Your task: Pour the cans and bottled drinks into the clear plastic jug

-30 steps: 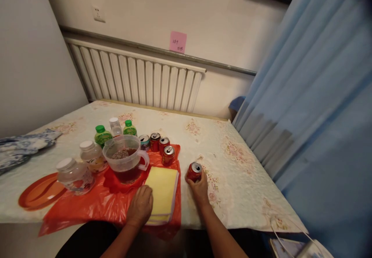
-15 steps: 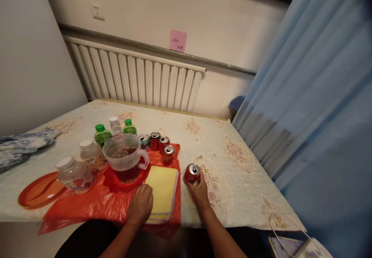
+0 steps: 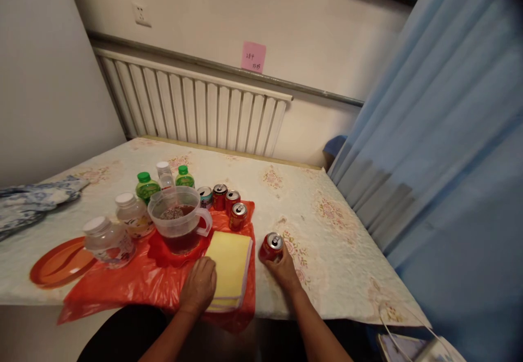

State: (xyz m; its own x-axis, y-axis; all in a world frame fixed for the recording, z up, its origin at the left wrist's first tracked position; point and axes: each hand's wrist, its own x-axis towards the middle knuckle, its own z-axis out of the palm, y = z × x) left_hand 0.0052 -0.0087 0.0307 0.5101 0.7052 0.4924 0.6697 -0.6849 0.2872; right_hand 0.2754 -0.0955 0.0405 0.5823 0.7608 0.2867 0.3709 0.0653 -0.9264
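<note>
My right hand is closed around a small red drink can, thumb and fingers on its lower right side. The can's silver top faces up with its tab showing, and it leans slightly. My left hand rests with curled fingers at the left edge of a folded yellow cloth; the underside of those fingers is hidden. Behind the cloth stand several cans, the nearest a red can. To the left, a clear plastic pitcher of dark liquid sits in a red basin.
A red plastic sheet lies under the cloth and basin. Clear jars with white lids, one jar in front, and green-capped bottles, such as a bottle, stand left. An orange lid lies beside them. A blue curtain hangs right.
The view has shifted slightly. My right hand and the red can have come a little nearer to me. My left hand stays beside the yellow cloth.
</note>
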